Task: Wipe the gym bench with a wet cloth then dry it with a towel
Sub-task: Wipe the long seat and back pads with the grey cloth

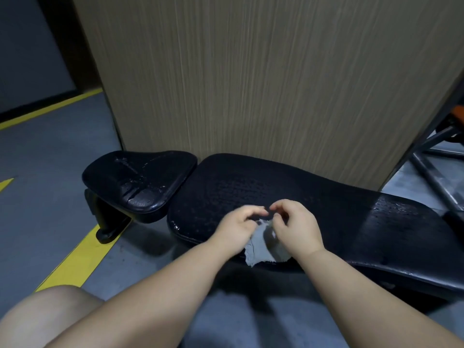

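Cloth (pixel 259 249) half hidden under the left hand (pixel 237 228) and right hand (pixel 295 228), both curled and gripping it at the bench's (pixel 251 187) six o'clock edge.

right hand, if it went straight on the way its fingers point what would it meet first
Probably the left hand: the right hand aims its curled fingers leftward at the left fingertips, a small gap away, above the cloth. Depth is unclear, so it might pass over them to the bench.
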`<state>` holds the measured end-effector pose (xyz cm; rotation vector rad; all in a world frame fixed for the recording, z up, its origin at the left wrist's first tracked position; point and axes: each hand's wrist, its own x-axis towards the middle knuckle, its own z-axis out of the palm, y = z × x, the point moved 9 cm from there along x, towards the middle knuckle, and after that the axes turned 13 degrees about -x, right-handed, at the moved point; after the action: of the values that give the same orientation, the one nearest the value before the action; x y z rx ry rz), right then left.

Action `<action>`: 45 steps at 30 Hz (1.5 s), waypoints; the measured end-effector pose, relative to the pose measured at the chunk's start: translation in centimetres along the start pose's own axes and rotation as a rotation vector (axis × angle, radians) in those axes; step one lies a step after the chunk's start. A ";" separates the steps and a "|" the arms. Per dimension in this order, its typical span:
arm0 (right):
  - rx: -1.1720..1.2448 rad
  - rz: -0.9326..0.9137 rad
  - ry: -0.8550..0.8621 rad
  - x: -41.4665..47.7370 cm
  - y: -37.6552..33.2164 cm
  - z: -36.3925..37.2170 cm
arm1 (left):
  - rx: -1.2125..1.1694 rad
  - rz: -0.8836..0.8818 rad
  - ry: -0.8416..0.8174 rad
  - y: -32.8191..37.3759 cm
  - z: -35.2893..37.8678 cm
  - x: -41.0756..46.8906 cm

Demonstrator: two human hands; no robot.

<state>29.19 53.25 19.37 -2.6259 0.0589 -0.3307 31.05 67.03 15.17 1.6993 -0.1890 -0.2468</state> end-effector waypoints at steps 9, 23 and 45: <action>-0.314 -0.198 -0.408 -1.8 -0.1 5.0 | 0.316 -0.084 0.206 -1.2 -4.5 -0.4; -0.392 -0.273 -0.315 -2.6 -0.8 3.3 | 0.366 -0.058 -0.003 -0.4 -1.5 -1.0; -0.427 0.384 -0.128 -2.5 8.8 -2.2 | 0.829 0.057 -0.228 0.6 5.9 0.7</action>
<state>26.36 44.77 16.51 -2.9595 0.6455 -0.0141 30.14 61.18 14.91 2.4790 -0.5669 -0.3482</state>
